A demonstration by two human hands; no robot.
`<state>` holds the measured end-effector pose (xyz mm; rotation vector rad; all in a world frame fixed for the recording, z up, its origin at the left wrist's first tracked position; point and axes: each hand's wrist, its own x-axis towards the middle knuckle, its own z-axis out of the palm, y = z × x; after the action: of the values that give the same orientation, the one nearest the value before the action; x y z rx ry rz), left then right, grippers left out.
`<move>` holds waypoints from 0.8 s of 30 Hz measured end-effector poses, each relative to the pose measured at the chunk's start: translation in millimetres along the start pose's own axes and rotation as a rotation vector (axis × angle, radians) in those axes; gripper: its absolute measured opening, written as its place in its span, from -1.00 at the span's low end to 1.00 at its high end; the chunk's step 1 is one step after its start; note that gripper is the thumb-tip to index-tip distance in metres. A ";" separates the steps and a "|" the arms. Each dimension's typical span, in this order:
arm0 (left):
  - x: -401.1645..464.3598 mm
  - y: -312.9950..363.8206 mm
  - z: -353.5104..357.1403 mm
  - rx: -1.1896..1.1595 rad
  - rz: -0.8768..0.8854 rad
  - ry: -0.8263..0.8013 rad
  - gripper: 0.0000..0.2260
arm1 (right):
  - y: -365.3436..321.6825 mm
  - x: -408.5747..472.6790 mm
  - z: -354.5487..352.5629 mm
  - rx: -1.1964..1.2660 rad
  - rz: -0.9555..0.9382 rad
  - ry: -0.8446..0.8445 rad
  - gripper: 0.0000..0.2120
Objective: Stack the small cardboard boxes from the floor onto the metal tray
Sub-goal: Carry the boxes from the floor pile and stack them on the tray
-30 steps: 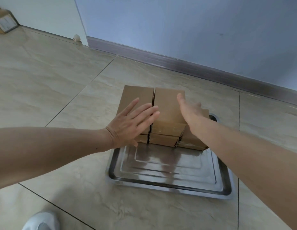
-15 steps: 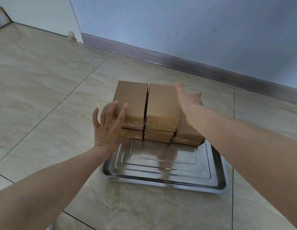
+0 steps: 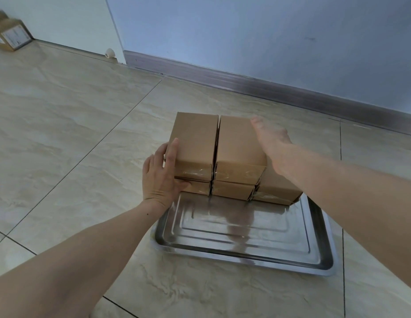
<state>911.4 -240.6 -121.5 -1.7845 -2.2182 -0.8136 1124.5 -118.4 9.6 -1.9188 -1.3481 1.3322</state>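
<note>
Bracketing the plain brown taped boxes (image 3: 213,157) on my metal tray (image 3: 245,255), left hand (image 3: 160,175) flat, fingers straight; right hand (image 3: 272,143) fingers hidden, state unclear.

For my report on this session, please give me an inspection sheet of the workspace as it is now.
Surface: beige tiled floor with dark grout lines.
Job's things: metal tray on the floor; cardboard boxes stacked in two layers on its far half, near half bare.
Clutter: labelled carton at far left by the wall.
Grippers: left hand presses flat against the stack's left side; right hand rests flat along its right side.
Cables: nothing seen.
Surroundings: pale blue wall with grey skirting board; white door stop.
</note>
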 end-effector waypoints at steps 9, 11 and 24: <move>3.3 0.7 2.2 0.011 -0.011 -0.024 0.23 | -1.9 -8.5 6.7 -0.011 0.025 -0.037 -0.09; 4.1 1.4 3.4 -0.004 -0.024 -0.039 0.20 | -1.4 -7.5 7.8 -0.014 0.029 -0.037 -0.09; 3.7 3.7 3.2 -0.082 -0.095 -0.103 0.21 | 2.2 3.0 11.1 -0.003 0.041 -0.017 -0.09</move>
<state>914.5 -235.4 -121.4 -1.8080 -2.3836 -0.8619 1115.9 -118.5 1.6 -1.9514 -1.3259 1.3700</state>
